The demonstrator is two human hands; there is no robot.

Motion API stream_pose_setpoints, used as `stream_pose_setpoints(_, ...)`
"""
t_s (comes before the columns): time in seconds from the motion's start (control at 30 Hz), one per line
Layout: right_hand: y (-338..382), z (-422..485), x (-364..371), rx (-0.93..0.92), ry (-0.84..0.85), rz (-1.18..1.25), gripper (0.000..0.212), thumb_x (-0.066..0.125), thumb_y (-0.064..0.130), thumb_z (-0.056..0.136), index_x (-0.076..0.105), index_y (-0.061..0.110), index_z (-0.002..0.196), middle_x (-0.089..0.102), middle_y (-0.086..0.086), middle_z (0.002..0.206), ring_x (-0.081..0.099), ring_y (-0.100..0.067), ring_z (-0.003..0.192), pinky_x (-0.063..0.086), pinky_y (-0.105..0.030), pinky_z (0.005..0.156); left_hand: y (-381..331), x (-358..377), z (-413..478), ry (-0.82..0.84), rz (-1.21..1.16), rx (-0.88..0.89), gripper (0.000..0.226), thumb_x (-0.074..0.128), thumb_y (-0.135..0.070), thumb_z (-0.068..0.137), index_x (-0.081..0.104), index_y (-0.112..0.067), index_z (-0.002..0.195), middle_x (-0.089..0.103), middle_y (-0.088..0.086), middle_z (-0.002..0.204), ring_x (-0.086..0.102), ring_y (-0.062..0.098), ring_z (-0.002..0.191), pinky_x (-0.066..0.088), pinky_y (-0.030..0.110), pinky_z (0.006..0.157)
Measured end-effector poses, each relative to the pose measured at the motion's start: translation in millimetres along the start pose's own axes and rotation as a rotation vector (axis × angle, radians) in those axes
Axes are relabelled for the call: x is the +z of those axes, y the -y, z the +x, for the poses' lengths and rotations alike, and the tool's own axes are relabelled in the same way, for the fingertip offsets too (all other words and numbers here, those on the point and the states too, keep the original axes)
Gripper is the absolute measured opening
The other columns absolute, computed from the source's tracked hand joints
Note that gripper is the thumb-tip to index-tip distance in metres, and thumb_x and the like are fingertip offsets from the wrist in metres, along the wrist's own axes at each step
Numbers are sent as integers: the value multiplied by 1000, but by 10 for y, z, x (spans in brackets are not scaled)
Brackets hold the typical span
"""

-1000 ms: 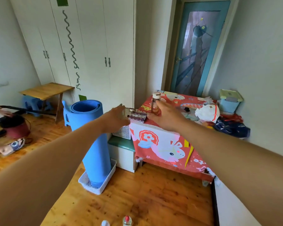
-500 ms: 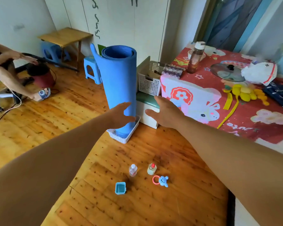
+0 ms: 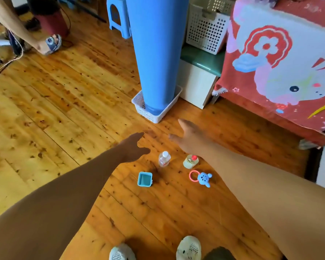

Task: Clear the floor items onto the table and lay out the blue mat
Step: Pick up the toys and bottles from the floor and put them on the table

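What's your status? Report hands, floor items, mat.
Left hand and right hand open, empty, above the floor items. Clear bottle, small jar, blue cup, rattle on floor. Blue mat rolled, upright in white basket. Nothing blocking.

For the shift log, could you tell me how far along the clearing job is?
Nothing cleared that shows here. Both hands, left hand and right hand, are empty. Left: clear bottle, small jar, blue cup, rattle, then unrolling the upright blue mat.
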State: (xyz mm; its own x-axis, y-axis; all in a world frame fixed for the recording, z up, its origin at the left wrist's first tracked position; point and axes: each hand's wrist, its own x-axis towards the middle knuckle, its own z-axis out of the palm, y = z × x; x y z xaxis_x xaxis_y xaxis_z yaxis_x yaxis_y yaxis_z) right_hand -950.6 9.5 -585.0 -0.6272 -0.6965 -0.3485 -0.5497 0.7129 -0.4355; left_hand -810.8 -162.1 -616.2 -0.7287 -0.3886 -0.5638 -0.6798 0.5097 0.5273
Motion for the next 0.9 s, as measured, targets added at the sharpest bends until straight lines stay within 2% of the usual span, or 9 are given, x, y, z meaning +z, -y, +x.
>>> stream_pose_setpoints(0.07,-228,241,439,18,28,6,80,38,67,86,12,26,149,15,0,159,18,-25,144,28,-42,109,303,324,301,22,-12,-18,80,62,-39,84,16,-25,147,15,1,157,30,22,137,40,21,100)
stream_pose_setpoints(0.17,-509,561,986,44,53,6,81,40,66,87,11,24,150,14,-1,159,16,-24,144,24,-41,111,668,736,698,39,-18,-40,81,63,-37,83,15,-23,147,15,2,157,22,24,141,28,41,114)
stream_pose_setpoints(0.2,-600,691,1184,45,60,15,81,41,65,87,12,24,150,14,-1,159,15,-24,145,23,-41,111,806,880,861,41,-13,-41,81,63,-37,83,15,-23,147,15,3,157,20,23,142,25,43,115)
stream_pose_setpoints(0.33,-925,1182,1960,48,79,73,84,49,61,86,12,22,150,14,-3,159,14,-23,145,21,-39,113,1377,1444,1432,19,29,-38,83,64,-37,83,16,-20,147,13,5,157,13,22,144,17,39,117)
stream_pose_setpoints(0.43,-1174,1502,2496,35,61,94,87,55,58,84,14,19,150,17,-5,158,16,-23,144,21,-37,113,1775,1870,1829,19,51,-54,86,66,-38,81,14,-22,148,9,4,158,12,23,144,19,42,117)
stream_pose_setpoints(0.6,-1582,1791,3178,31,12,191,91,65,50,80,16,18,149,23,-4,156,25,-24,140,26,-37,110,2283,2569,2308,-26,141,-43,97,68,-50,75,7,-29,148,-2,1,158,-5,23,145,8,45,116)
stream_pose_setpoints(0.7,-1721,1896,3396,18,-95,275,79,70,43,78,32,19,142,42,-3,144,41,-24,130,36,-36,103,2477,2903,2437,-32,189,-26,109,70,-60,66,2,-34,146,-9,-3,158,-12,20,144,10,50,116)
stream_pose_setpoints(0.77,-1794,1936,3510,-10,-158,308,61,71,40,77,45,21,130,54,0,129,51,-22,118,40,-30,90,2568,3081,2487,-63,240,-15,113,69,-67,60,0,-38,145,-11,-7,157,-15,19,144,11,53,115)
stream_pose_setpoints(0.9,-1878,1968,3648,-21,-177,366,55,71,45,74,48,28,122,56,10,115,53,-14,106,38,-26,84,2608,3231,2530,-161,313,21,113,64,-74,56,3,-40,144,-9,-9,157,-16,18,143,11,51,114)
